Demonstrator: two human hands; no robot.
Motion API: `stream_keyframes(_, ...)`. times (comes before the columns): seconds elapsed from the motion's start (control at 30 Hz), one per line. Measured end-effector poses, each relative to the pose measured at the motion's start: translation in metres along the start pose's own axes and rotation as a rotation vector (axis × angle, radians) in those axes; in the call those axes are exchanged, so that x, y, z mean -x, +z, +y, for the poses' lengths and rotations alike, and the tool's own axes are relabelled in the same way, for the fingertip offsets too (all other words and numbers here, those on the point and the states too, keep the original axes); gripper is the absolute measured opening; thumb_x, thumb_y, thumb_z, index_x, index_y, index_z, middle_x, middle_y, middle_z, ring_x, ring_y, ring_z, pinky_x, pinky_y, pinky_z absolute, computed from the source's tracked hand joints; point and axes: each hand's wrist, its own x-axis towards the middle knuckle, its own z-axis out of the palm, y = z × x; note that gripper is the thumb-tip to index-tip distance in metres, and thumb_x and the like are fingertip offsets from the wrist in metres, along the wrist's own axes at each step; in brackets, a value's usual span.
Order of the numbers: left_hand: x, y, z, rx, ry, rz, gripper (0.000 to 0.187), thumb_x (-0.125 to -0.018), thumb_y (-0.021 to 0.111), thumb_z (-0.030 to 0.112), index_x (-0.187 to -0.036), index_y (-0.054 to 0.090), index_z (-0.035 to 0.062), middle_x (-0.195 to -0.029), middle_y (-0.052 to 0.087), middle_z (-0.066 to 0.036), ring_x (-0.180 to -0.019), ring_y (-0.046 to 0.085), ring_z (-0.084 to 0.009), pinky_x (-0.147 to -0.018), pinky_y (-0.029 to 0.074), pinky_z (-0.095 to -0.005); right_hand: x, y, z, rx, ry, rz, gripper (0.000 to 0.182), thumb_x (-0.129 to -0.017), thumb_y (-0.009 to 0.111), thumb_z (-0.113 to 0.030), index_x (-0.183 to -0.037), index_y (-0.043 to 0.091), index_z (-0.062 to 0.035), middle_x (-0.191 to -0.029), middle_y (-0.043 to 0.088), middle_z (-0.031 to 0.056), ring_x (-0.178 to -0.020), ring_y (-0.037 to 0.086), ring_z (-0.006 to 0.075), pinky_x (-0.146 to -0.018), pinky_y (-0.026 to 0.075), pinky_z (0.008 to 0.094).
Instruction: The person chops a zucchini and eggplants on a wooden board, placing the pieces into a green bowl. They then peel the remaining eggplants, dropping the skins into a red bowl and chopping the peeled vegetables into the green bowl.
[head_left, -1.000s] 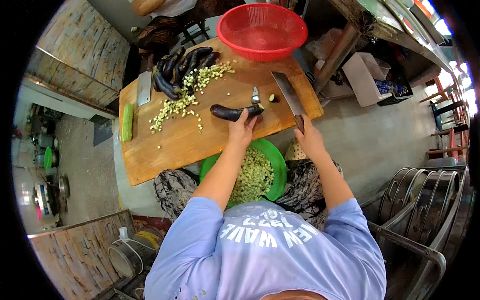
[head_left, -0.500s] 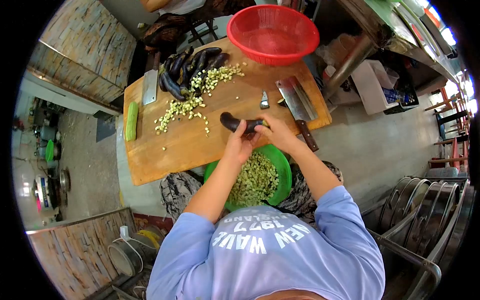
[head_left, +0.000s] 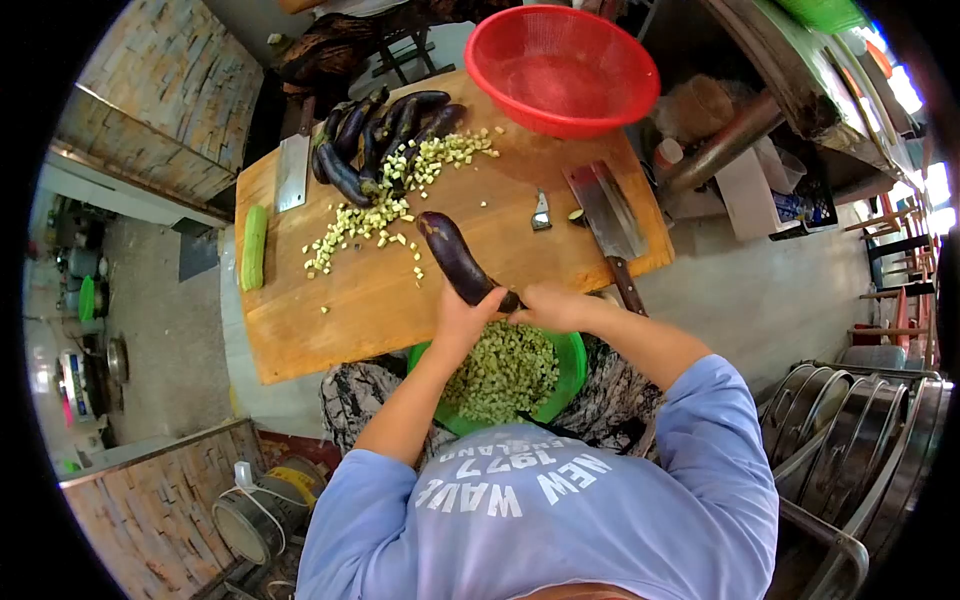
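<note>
A dark purple eggplant (head_left: pixel 455 258) is held over the near edge of the wooden board (head_left: pixel 360 310), its rounded end pointing up and away. My left hand (head_left: pixel 466 318) is wrapped round its lower part. At the stem end, the fingers of my right hand (head_left: pixel 552 307) are closed. Beneath both hands, a green basin (head_left: pixel 572 368) holds diced pale pieces (head_left: pixel 505 375). Farther back on the board lie diced eggplant pieces (head_left: pixel 440 158) and several whole eggplants (head_left: pixel 345 178).
A cleaver (head_left: pixel 607 215) lies at the board's right, near a small peeler-like tool (head_left: pixel 541 212). Another cleaver (head_left: pixel 293 172) and a peeled green gourd (head_left: pixel 254 248) lie at the left. A red colander (head_left: pixel 560 70) overhangs the far edge. Racked metal lids (head_left: pixel 845 430) stand at right.
Both hands have come down toward my body and the basin. The eggplant has swung from nearly level to steeply tilted, its rounded end now pointing away from me.
</note>
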Motion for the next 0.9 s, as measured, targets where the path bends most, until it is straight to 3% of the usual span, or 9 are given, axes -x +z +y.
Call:
stream_keyframes(0.1, -0.001, -0.019, 0.019, -0.096, -0.076, -0.019, 0.052, -0.079, 0.071, 0.015, -0.119, 0.039, 0.0018, -0.098, 0.054, -0.007, -0.09, 0.056, -0.0181, -0.076, 0.048, -0.0318, -0.004, 0.014, 0.035, 0.313, -0.177, 0.222, 0.024, -0.082, 0.06, -0.019, -0.08, 0.063, 0.0044, -0.075, 0.064, 0.0206, -0.072, 0.063, 0.0383, -0.068, 0.05, 0.0463)
stream_keyframes(0.3, -0.005, -0.039, 0.037, 0.408, -0.186, 0.02, 0.062, -0.081, 0.067, 0.011, -0.129, 0.029, 0.0077, -0.096, 0.054, -0.008, -0.091, 0.057, -0.0209, -0.078, 0.05, -0.0351, -0.027, -0.049, 0.081, 0.546, 0.392, 0.369, 0.018, -0.082, 0.051, -0.007, -0.098, 0.051, -0.0009, -0.081, 0.066, 0.0212, -0.075, 0.068, 0.0325, -0.063, 0.053, 0.0436)
stream_keyframes(0.47, -0.004, -0.054, 0.018, 0.734, -0.272, 0.048, 0.031, -0.09, 0.058, 0.036, -0.101, 0.05, 0.0078, -0.081, 0.053, -0.007, -0.073, 0.054, -0.0192, -0.065, 0.048, -0.0356, -0.03, -0.066, 0.084, 0.638, 0.257, 0.272, 0.016, -0.084, 0.05, -0.011, -0.097, 0.054, -0.0012, -0.083, 0.067, 0.0199, -0.078, 0.067, 0.033, -0.065, 0.053, 0.0435)
stream_keyframes(0.57, 0.004, -0.056, 0.024, 0.937, -0.479, 0.138, 0.026, -0.088, 0.06, 0.036, -0.091, 0.052, 0.0115, -0.074, 0.05, -0.001, -0.066, 0.052, -0.015, -0.056, 0.045, -0.0303, -0.017, -0.093, 0.065, 0.547, 0.17, 0.147, 0.019, -0.086, 0.049, -0.015, -0.1, 0.057, -0.0044, -0.092, 0.067, 0.0161, -0.084, 0.066, 0.033, -0.068, 0.053, 0.0425)
stream_keyframes(0.6, 0.003, -0.061, 0.0, 0.952, -0.454, 0.071, 0.028, -0.087, 0.059, 0.042, -0.088, 0.055, 0.0141, -0.068, 0.047, 0.002, -0.062, 0.048, -0.0142, -0.052, 0.042, -0.0286, 0.001, -0.109, 0.048, 0.463, 0.064, 0.266, 0.016, -0.087, 0.045, -0.017, -0.097, 0.053, -0.0079, -0.087, 0.065, 0.0165, -0.078, 0.064, 0.035, -0.064, 0.05, 0.0475)
stream_keyframes(0.67, 0.006, -0.068, -0.013, 1.063, -0.418, -0.056, 0.043, -0.086, 0.058, 0.047, -0.115, 0.054, 0.015, -0.07, 0.044, 0.005, -0.063, 0.045, -0.0113, -0.052, 0.04, -0.0267, -0.006, -0.14, 0.064, 0.545, -0.094, 0.627, 0.024, -0.085, 0.046, -0.015, -0.107, 0.052, -0.0095, -0.097, 0.061, 0.0169, -0.084, 0.062, 0.0354, -0.067, 0.05, 0.048)
stream_keyframes(0.73, 0.017, -0.063, -0.003, 0.936, -0.396, -0.007, 0.056, -0.091, 0.049, 0.049, -0.133, 0.042, 0.0118, -0.077, 0.045, 0.002, -0.067, 0.046, -0.0115, -0.055, 0.041, -0.0275, 0.008, -0.186, 0.037, 0.462, 0.009, 0.9, 0.047, -0.083, 0.05, -0.012, -0.13, 0.044, -0.0121, -0.106, 0.053, 0.0243, -0.084, 0.06, 0.0405, -0.072, 0.051, 0.0461)
stream_keyframes(0.8, 0.018, -0.05, 0.01, 0.774, -0.391, 0.08, 0.053, -0.093, 0.044, 0.052, -0.118, 0.05, 0.0054, -0.078, 0.049, -0.001, -0.07, 0.05, -0.0159, -0.058, 0.045, -0.0318, 0.002, -0.212, 0.043, 0.629, -0.164, 1.252, 0.057, -0.081, 0.055, -0.014, -0.136, 0.038, -0.0113, -0.104, 0.051, 0.0252, -0.082, 0.06, 0.0404, -0.072, 0.051, 0.0463)
stream_keyframes(0.9, 0.018, -0.045, 0.007, 0.738, -0.435, -0.023, 0.053, -0.089, 0.046, 0.059, -0.098, 0.053, 0.0066, -0.071, 0.049, -0.002, -0.065, 0.05, -0.0159, -0.056, 0.046, -0.0316, -0.019, -0.172, 0.024, 0.268, 0.174, 1.058, 0.043, -0.081, 0.06, -0.023, -0.117, 0.048, -0.0019, -0.103, 0.057, 0.0244, -0.087, 0.061, 0.0379, -0.072, 0.05, 0.0473)
